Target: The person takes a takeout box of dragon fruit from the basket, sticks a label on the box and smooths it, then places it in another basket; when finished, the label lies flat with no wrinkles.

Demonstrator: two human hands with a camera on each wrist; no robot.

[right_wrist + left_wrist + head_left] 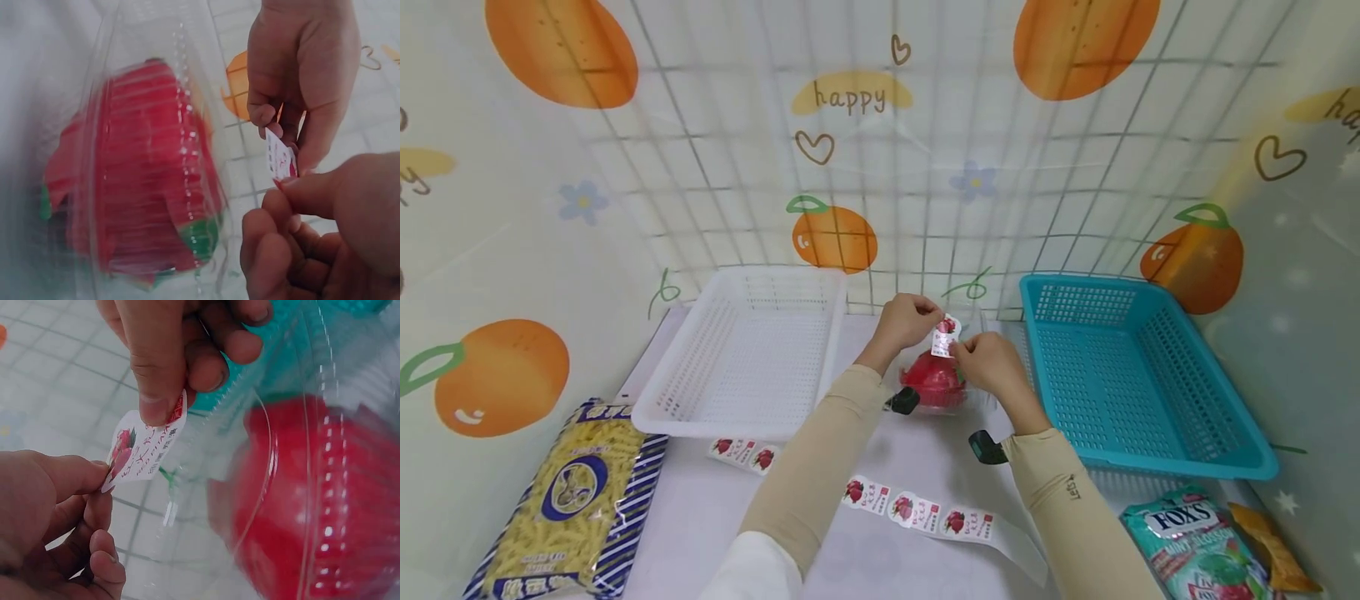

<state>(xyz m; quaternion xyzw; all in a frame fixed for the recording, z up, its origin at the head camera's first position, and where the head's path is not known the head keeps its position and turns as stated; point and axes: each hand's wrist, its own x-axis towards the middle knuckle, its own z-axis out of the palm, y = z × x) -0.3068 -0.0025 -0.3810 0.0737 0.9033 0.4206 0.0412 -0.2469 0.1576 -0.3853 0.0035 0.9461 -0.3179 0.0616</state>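
Observation:
Between both hands, a white sticker (945,337) with a dragon fruit picture and lettering is held above a clear plastic box (187,531). My left hand (910,323) pinches one end of it between thumb and fingers. The opposite end is pinched by my right hand (995,362), whose thumb lies over a red mark in the left wrist view. Inside the box is a red dragon fruit (931,382) with green-tipped scales, also seen through the plastic in the right wrist view. The sticker appears apart from the lid.
A white basket (647,408) stands left, a teal basket (1221,446) right. A strip of stickers (917,510) lies in front, partly behind the left arm. A pasta bag (568,500) is at the left edge; a green candy bag (1195,542) and an orange packet (1270,546) are front right.

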